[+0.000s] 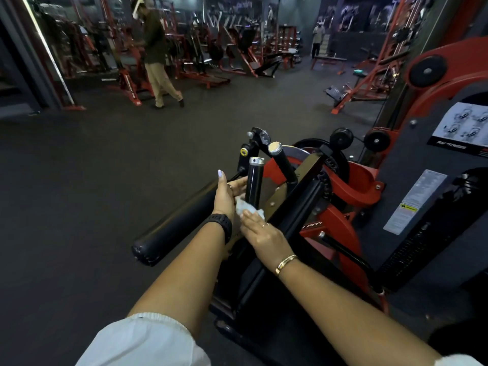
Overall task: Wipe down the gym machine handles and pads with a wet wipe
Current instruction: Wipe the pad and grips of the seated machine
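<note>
Frame [333,221] lettered "FIT", yellow warning label [408,207], wipe [247,207] against handle [254,180]

Two bare forearms enter from the bottom of the frame. White gathered left sleeve [148,342], lower left; white right sleeve [458,361], lower-right corner. Black wristwatch [223,224], left wrist; gold bangles [285,264], right wrist. Left hand [225,196]: ring [229,185], lilac thumbnail [220,173]. Right hand [264,235]: thin band [264,225].

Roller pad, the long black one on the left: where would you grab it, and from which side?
Probably mid-length on the roller pad, from above, fingers wrapping across it. It is a round cylinder lying roughly level with bare floor to its left; its far end disappears behind the left hand, leaving less room there.
</note>
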Available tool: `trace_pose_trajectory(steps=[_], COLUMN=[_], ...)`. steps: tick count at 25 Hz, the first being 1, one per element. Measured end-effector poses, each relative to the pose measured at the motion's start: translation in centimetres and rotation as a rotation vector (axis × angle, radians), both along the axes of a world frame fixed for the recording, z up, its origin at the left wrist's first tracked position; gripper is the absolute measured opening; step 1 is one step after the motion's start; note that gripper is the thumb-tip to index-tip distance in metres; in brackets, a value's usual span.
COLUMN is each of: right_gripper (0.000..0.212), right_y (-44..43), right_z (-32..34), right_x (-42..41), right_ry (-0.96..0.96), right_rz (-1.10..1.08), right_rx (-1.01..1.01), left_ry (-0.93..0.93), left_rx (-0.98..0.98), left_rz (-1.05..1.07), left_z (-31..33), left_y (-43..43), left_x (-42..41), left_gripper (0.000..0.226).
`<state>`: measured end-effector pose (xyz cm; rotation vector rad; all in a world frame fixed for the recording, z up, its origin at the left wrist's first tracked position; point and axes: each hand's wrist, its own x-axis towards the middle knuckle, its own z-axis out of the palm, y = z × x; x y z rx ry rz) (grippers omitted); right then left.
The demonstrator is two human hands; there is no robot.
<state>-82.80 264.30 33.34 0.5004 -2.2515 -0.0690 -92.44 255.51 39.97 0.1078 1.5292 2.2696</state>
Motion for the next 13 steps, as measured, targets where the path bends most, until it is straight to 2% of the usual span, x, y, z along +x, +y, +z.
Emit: trace_pose_trajectory(steps=[4,8,11,13], right_gripper=[0.032,0.03,0.029,0.031], right_y=[0.9,2.3,2.3,1.7], right_z=[1.6,7.8,10.9,11.3], right_x=[0.4,-3.3,-5.6,-6.2], right_ry=[0.025,0.132,-0.033,-0.167], right_rz=[0.114,-0.019,-0.109,-0.175], right_rx=[-0.078,-0.342,-0.601,-0.581], left_ry=[-0.019,0.019,0.084,0.128], left_rx=[-0.014,-0.072,-0.03,0.007], left_rz=[0.032,0.015,0.018,-0.01], left_z=[0.6,1.0,1.6,2.4], left_y=[0.3,0.6,1.2,1.6], left_x=[-0.2,-0.6,-0.8,-1.0], left_gripper=[0.08,0.083,0.085,0.085])
